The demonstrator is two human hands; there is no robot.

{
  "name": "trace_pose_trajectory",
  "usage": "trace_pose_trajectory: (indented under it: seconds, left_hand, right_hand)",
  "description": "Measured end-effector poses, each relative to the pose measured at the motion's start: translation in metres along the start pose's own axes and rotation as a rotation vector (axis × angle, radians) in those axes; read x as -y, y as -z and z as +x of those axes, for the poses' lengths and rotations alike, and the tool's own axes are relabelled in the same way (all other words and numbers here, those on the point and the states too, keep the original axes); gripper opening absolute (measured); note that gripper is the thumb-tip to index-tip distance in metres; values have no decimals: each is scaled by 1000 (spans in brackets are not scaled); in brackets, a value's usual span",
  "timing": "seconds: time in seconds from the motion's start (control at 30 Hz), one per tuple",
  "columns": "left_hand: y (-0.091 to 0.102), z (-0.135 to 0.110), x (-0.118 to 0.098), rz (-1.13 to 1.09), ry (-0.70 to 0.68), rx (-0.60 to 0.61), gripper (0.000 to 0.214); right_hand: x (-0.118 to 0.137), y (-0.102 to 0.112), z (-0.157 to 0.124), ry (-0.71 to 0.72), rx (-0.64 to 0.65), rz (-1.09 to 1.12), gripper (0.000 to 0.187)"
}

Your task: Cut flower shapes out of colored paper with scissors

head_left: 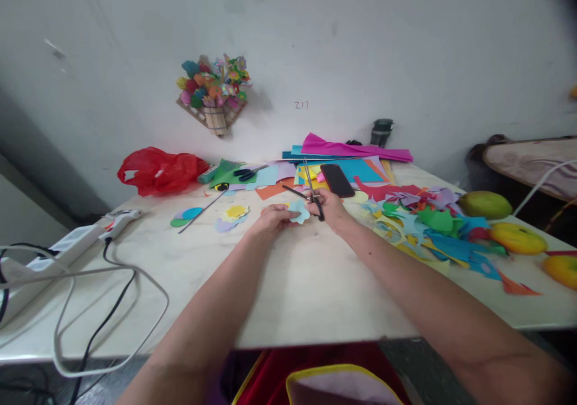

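Note:
My left hand [274, 220] pinches a light blue paper flower [299, 211] by its left edge, a little above the table. On its right side, my right hand [332, 210] is closed around a pair of scissors [309, 179], whose blades point away from me and look spread apart. The dark handle shows below my fingers. Left of my hands lie a yellow paper flower [237, 212] on a lilac and blue one, and blue and green paper circles [192, 213]. A dark phone [337, 180] rests just beyond my right hand.
Paper scraps [433, 225] pile up at the right, beside several yellow-green fruits [518, 238]. Coloured sheets [356, 151] and a red plastic bag [162, 170] lie along the wall. A second pair of scissors [246, 173] is behind. A power strip [67, 246] and cables occupy the left.

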State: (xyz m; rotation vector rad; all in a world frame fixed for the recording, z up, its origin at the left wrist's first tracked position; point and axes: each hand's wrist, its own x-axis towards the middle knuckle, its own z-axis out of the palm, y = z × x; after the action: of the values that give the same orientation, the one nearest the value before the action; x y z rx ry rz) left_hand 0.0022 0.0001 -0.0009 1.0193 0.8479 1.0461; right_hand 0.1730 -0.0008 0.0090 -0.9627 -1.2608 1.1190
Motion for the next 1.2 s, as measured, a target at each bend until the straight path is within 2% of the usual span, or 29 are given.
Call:
trace_pose_trajectory:
  seconds: [0.3, 0.5, 0.63, 0.77, 1.03, 1.2]
  left_hand:
    - [-5, -1, 3, -60, -154, -71, 32]
    - [-6, 0, 5, 8, -223, -80, 35]
    - [-1, 3, 4, -11, -249, -87, 40]
    - [3, 4, 2, -1, -266, -107, 42]
    - [6, 6, 2, 32, -255, -106, 44]
    - [5, 6, 2, 18, -230, -129, 43]
  right_hand:
    - [-3, -10, -3, -23, -78, 78, 42]
    - [-4, -12, -4, -22, -74, 55, 45]
    - [1, -6, -5, -48, -25, -9, 47]
    - [9, -1, -6, -131, 31, -71, 48]
    - [11, 6, -2, -152, 20, -144, 37]
    - [-2, 14, 7, -134, -3, -389, 31]
